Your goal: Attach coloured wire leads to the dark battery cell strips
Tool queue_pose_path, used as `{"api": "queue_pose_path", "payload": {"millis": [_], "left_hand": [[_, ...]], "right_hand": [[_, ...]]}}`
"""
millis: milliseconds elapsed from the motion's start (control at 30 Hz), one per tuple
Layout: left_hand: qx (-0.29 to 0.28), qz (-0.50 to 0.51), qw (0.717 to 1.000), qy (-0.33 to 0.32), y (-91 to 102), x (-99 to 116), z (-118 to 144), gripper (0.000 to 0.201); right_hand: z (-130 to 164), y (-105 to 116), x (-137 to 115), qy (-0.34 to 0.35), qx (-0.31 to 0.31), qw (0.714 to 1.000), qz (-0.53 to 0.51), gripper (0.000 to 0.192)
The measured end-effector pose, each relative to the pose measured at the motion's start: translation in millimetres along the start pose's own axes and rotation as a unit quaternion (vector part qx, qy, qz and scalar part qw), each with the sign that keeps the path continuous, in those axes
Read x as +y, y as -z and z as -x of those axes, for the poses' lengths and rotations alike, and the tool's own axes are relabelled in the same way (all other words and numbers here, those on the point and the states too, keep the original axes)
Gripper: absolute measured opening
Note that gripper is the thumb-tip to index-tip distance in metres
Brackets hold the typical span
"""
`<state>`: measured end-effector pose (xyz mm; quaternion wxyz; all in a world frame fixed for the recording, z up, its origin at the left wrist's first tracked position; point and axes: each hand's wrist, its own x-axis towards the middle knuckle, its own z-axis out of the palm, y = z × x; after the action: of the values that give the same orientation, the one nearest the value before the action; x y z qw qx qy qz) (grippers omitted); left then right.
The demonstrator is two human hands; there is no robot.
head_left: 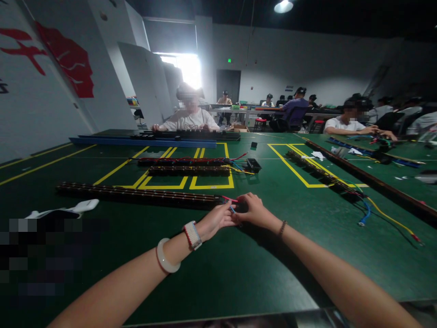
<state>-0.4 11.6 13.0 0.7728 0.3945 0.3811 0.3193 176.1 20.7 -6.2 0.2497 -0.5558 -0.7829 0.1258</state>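
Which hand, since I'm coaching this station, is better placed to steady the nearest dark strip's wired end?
Probably the left hand: it's beside the dark strip at that end; the right hand is farther off.

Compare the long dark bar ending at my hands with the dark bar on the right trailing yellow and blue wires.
Pose: the near bar lies almost crosswise; the right-hand bar slants from far left to near right.
Wires: the near bar has a red wire at its end, by your right hand; the right-hand bar's yellow wire and blue wire trail untouched.
Shared: both are narrow, dark and lie on the green table.
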Motion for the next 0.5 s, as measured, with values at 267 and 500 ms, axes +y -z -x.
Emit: {"api": "queue_pose_path", "payload": {"millis": [267, 500], "left_hand": [[-0.022, 0.079, 0.996, -0.046, -2.1, -9.4, -3.9, 0.008], [-0.034, 0.161, 0.985, -0.043, -1.7, -13.9, -8.8, 0.011]], "right_hand": [[-1.6, -2.6, -2.2, 0.029, 0.048, 0.996, -0.067, 0.021], [2.4, -0.6, -4.5, 0.175, 0.102, 0.975, 0.086, 0.005]]}}
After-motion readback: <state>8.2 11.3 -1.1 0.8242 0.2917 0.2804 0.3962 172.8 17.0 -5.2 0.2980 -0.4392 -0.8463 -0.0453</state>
